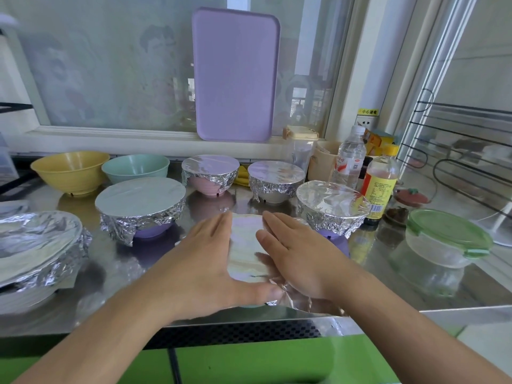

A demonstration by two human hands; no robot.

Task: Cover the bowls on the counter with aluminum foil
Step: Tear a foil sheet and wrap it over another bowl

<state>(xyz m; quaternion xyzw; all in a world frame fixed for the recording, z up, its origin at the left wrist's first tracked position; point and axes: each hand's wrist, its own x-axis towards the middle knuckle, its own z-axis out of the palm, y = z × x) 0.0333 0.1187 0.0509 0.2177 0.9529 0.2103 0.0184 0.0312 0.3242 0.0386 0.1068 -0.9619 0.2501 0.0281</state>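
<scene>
Left hand and right hand, fingers straight, press the shiny aluminum foil sheet flat over a small, probably teal bowl directly beneath, flanking it evenly.

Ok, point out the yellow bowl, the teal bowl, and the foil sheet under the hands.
yellow bowl [72,173]: head view, front outer wall.
teal bowl [135,165]: head view, inner wall below the rim.
foil sheet [245,249]: head view, flat top between the hands.

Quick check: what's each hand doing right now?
Left hand: open, fingers straight, pressing the foil over the front bowl.
Right hand: open, flat on the same foil.
</scene>
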